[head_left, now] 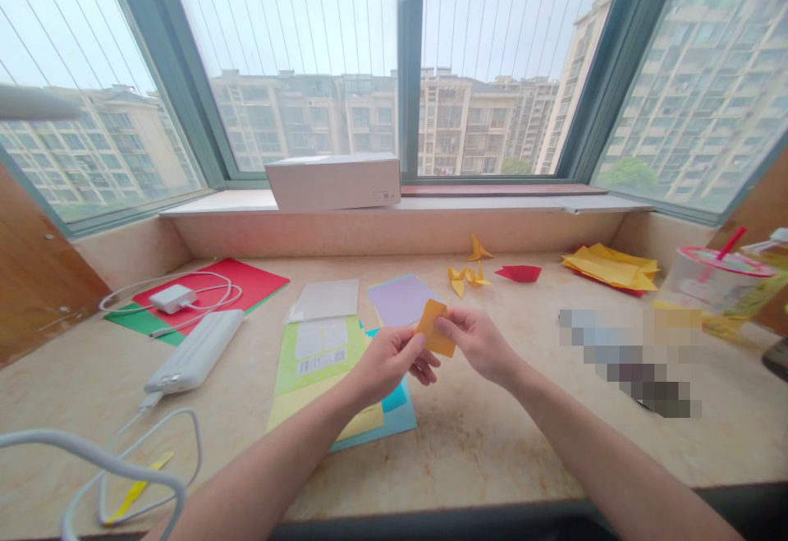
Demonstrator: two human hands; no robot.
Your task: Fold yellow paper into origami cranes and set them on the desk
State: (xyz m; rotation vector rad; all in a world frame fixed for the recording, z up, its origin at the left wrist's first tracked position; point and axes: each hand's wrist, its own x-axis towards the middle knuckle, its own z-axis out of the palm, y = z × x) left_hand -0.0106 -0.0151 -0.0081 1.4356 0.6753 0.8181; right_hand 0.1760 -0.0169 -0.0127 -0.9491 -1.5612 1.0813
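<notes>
Orange paper [434, 312]: just right of frame center, up off the tabletop [492, 459], between both hands. Left hand [397, 360] pinches its left edge, thumb on top, other fingers below; right hand [471, 336] grasps its right side, thumb flat on the face. Neither grip has let go.

Risks, left to right. Looped cable [123, 467], lower left, runs near the left forearm; an elbow swing could snag it and drag the power bank [197, 352]. Left fingertips could slip on the small edge and skew a crease. Uneven thumb pressure from the right could crumple or tear the piece. Right arm swinging wide could knock the cup [707, 286] at the right edge; any liquid would probably soak the yellow stack [612, 264] just beside it.

Materials, left to right. Power bank: smooth white block, rounded edges. Red sheet [258, 282]: flat, matte-looking, over a green sheet [136, 325]. Green packet [286, 360]: printed, barcode label. Lavender sheet [397, 299]: flat, square-looking. Orange paper: thin, small, straight-edged, looks folded. Yellow folds [456, 281], upper right of center: pointed, sharp-creased. Red fold [519, 273]: long, boat-like. Yellow stack: loose, edges uneven. Pixelated object [621, 360]: can't tell. Cup: clear plastic, red straw [731, 243]. Tabletop: beige, mottled, stone-like.
</notes>
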